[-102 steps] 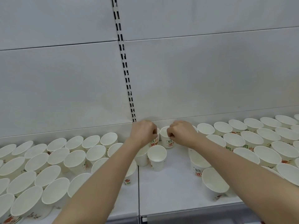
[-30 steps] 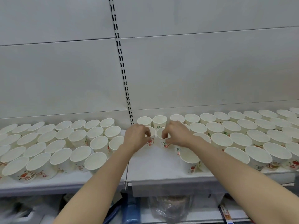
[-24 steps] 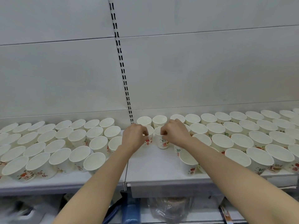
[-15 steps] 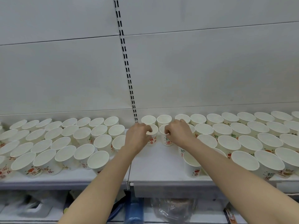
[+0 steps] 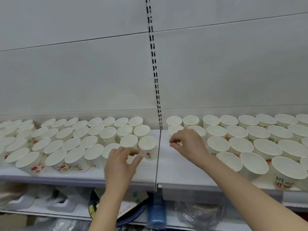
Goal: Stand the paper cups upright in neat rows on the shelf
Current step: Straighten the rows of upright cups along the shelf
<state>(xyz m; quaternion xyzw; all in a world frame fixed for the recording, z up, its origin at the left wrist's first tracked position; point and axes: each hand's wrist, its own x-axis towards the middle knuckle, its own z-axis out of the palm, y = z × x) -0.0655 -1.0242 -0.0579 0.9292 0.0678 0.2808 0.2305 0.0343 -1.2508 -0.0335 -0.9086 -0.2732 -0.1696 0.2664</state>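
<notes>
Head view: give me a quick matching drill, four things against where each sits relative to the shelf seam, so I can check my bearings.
Things:
1. left hand
2. right hand
3. slotted upright
4. blue object

Places:
A. below the shelf
B. left of the seam, at the front-row paper cups
C. on the back wall, above the seam
D. right of the seam, over bare shelf

Pairs: 1-B, 2-D, 3-C, 4-A

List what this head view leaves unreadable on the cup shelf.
- Left hand: it covers a front cup, so any grip is unclear.
- Right hand: curled fingers hide whether anything is pinched.
- Far-left cups: blurred.
- Right-end cups: cut by the frame edge.
- Lower shelf items: blurred, unidentifiable.
</notes>
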